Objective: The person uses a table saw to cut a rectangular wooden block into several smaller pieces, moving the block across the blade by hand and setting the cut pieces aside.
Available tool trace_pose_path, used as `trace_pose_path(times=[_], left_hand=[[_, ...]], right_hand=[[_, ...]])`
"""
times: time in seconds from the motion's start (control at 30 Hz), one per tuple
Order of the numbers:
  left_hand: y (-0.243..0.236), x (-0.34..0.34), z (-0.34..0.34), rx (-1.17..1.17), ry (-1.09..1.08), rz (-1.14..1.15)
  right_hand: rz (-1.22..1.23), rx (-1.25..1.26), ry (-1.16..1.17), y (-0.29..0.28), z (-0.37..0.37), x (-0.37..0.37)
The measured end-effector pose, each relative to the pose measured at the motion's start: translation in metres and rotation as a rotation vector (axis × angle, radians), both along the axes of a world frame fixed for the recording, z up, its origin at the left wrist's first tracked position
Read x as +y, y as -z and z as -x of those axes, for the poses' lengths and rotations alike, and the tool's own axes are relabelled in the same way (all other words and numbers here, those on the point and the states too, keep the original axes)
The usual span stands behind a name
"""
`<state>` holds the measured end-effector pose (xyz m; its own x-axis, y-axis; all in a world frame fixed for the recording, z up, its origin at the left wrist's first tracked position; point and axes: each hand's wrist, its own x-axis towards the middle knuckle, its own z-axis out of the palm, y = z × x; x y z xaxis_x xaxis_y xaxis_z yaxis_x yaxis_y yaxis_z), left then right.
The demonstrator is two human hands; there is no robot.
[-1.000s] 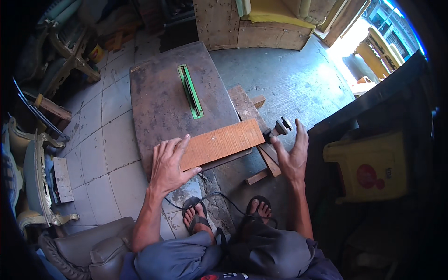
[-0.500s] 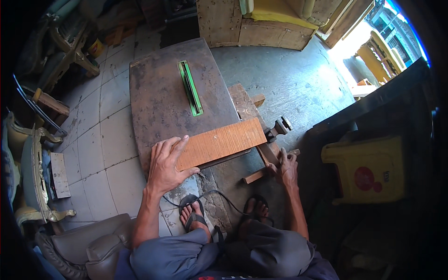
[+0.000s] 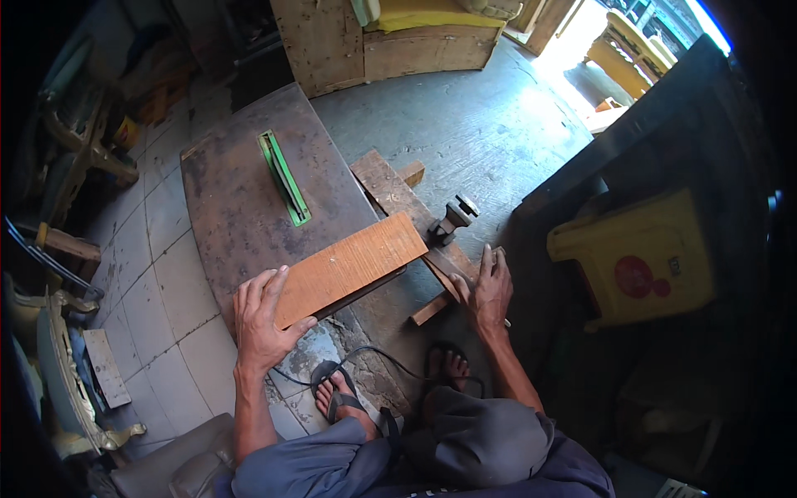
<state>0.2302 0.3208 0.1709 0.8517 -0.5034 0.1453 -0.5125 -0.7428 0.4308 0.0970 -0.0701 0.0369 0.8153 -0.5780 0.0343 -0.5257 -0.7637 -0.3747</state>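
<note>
A flat reddish-brown wooden board (image 3: 353, 266) lies across the near edge of the dark saw table (image 3: 228, 178). My left hand (image 3: 264, 319) is closed on the board's left end, thumb along the near edge and fingers over the other side. A narrow green-framed slot (image 3: 284, 178) with a thin dark blade-like strip is set in the tabletop. My right hand (image 3: 490, 290) is at the near end of a wooden plank (image 3: 398, 191) beside the table, fingers stretched and thumb apart; contact with the plank is unclear. A dark metal clamp-like fitting (image 3: 453, 217) stands near the board's right end.
A yellow plastic stool (image 3: 639, 257) is at the right, beside a dark upright panel (image 3: 631, 133). Carved chair frames (image 3: 70, 373) stand at the left. A black cable (image 3: 390, 355) crosses the floor by my sandalled feet (image 3: 336, 394). A wooden sofa frame (image 3: 415, 54) stands behind.
The view has swung, shifting the table and board leftward in the picture. My left hand stays on the board's end. My right hand's fingers have straightened and spread from the plank's end.
</note>
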Motion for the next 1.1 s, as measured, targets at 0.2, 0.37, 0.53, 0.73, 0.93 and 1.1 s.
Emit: trace_pose_path(times=[0.2, 0.37, 0.53, 0.73, 0.93, 1.1], left_hand=[[-0.001, -0.017, -0.001, -0.047, 0.043, -0.027], [0.007, 0.003, -0.007, 0.060, 0.098, -0.003], [-0.064, 0.008, -0.009, 0.010, 0.180, 0.343], [-0.137, -0.082, 0.012, 0.281, 0.981, 0.891], [-0.112, -0.195, 0.082, 0.264, 1.251, -0.144], [-0.095, -0.247, 0.106, 0.343, 1.143, -0.247]], right_hand=[[-0.005, -0.119, -0.337, -0.115, -0.047, 0.075], [-0.127, -0.167, -0.383, -0.129, -0.071, 0.087], [-0.390, -0.394, -0.155, -0.211, 0.022, -0.005], [-0.842, -0.418, -0.279, -0.279, 0.189, 0.018], [-0.339, -0.330, 0.228, -0.324, 0.294, 0.040], [-0.111, -0.509, 0.467, -0.333, 0.361, 0.025]])
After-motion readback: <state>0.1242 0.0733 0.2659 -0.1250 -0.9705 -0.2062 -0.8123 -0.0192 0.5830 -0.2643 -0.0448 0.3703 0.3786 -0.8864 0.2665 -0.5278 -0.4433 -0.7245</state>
